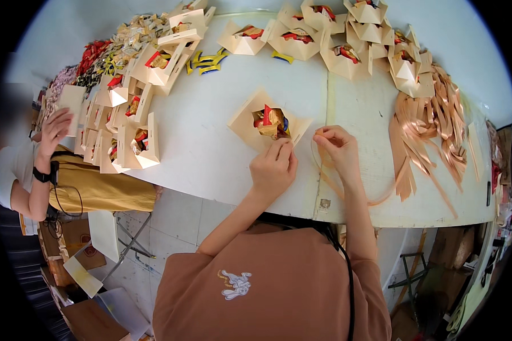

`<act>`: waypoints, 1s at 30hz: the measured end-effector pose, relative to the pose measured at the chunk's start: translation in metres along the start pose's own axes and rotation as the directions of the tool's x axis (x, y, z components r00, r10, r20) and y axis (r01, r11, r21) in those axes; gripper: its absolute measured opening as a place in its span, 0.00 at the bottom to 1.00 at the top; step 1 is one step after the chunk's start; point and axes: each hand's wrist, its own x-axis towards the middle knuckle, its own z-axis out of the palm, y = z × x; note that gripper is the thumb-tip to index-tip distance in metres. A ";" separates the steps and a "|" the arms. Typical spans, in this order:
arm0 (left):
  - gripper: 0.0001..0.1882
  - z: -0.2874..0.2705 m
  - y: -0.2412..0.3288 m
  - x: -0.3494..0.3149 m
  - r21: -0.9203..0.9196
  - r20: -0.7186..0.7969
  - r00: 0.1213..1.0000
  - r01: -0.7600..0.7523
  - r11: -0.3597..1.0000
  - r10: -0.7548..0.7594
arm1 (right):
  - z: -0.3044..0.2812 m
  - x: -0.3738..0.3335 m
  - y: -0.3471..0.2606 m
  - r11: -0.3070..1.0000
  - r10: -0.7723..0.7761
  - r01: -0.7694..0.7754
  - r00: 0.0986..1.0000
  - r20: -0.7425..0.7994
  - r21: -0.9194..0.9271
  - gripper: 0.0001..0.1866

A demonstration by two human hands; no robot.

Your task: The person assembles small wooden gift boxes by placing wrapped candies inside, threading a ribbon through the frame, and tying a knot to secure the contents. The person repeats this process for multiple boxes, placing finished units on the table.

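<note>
An open cream-coloured paper gift box (243, 120) sits on the table before me, with wrapped sweets (271, 120) in red and gold showing in its middle. My left hand (274, 170) is closed at the box's near edge, its fingertips pinching the paper there. Just right of the box, my right hand (338, 149) is closed in a pinch on a thin peach satin ribbon (329, 179). That ribbon hangs in a loop below the fingers and trails rightward over the tabletop.
More filled boxes (348, 55) stand along the far side and at left. Loose yellow sweets (207, 63) lie near them. A bundle of ribbons (424, 131) covers the right side of the white table (210, 142). At left another person's hand (56, 128) holds a box.
</note>
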 end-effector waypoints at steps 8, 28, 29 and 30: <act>0.21 -0.014 0.023 0.026 -0.122 -0.070 0.997 -0.043 0.992 0.035 | 0.005 -0.012 -0.023 0.998 0.060 -0.055 0.992 -0.111 0.043 0.06; 0.13 0.055 0.009 0.208 -0.611 -0.266 0.939 0.011 0.791 -0.218 | -0.045 -0.027 -0.105 0.605 -0.795 0.517 0.345 -0.499 -0.606 0.12; 0.13 0.056 -0.015 0.222 -0.444 -0.434 0.894 -0.110 0.889 -0.106 | -0.039 -0.033 -0.087 0.536 -0.844 0.585 0.360 -0.398 -0.609 0.08; 0.14 0.049 -0.041 0.228 -0.242 -0.570 0.821 -0.210 0.947 0.036 | -0.035 -0.038 -0.069 0.469 -0.883 0.650 0.365 -0.295 -0.598 0.04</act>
